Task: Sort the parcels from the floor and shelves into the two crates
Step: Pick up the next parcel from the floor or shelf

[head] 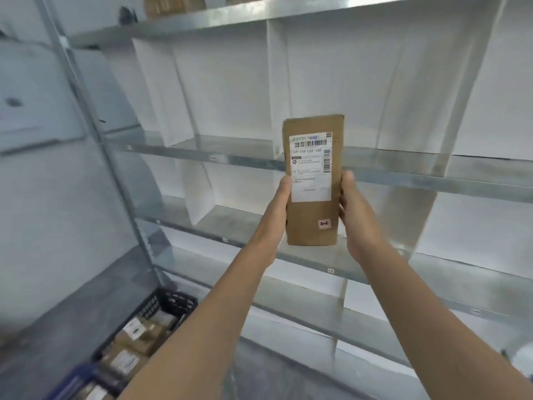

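Observation:
A tall brown cardboard parcel with a white shipping label and a small "2-1" sticker is held upright in front of the metal shelves. My left hand grips its left edge and my right hand grips its right edge, thumbs on the front face. A dark blue crate stands on the floor at the lower left with several brown parcels inside. A second blue crate shows at the bottom left edge, partly cut off.
The grey metal shelf unit fills the view, its bays split by white dividers. A brown box sits on the top shelf at the upper left. A shelf upright runs down the left side.

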Action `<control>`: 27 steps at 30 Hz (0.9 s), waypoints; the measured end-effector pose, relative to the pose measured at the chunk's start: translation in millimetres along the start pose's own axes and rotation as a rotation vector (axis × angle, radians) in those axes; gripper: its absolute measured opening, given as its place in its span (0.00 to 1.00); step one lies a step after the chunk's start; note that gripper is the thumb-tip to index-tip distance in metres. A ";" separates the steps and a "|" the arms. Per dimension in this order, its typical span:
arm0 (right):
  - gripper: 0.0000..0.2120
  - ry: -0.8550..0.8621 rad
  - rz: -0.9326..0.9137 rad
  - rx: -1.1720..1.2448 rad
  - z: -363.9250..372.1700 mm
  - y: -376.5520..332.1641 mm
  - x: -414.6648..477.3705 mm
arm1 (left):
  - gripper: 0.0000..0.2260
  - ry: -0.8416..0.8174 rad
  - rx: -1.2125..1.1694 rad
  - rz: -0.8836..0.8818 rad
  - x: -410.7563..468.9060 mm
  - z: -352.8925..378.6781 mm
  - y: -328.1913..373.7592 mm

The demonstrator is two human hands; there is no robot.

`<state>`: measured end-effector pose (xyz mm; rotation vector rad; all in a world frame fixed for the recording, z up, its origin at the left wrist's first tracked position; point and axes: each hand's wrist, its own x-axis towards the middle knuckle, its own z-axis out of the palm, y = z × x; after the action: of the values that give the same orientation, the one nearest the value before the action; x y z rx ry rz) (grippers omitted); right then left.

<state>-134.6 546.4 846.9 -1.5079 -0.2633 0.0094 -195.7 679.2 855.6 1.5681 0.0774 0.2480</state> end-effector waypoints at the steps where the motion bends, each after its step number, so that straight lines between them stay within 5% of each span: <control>1: 0.22 -0.044 0.005 0.011 11.9 2.8 6.4 | 0.17 0.046 -0.001 -0.005 0.9 -10.0 -0.8; 17: 0.24 -0.647 0.140 0.070 176.5 55.8 24.8 | 0.16 0.683 0.006 -0.105 -50.6 -122.8 -35.4; 22: 0.25 -0.803 0.185 0.074 229.5 74.6 8.4 | 0.24 0.782 -0.037 -0.147 -75.4 -171.2 -55.0; 27: 0.24 -0.910 0.240 0.046 291.2 97.3 -10.1 | 0.16 0.878 -0.055 -0.179 -95.9 -228.3 -73.8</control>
<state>-180.9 837.7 761.0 -1.3979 -0.7947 0.8996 -328.1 884.1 770.4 1.2869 0.8805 0.7726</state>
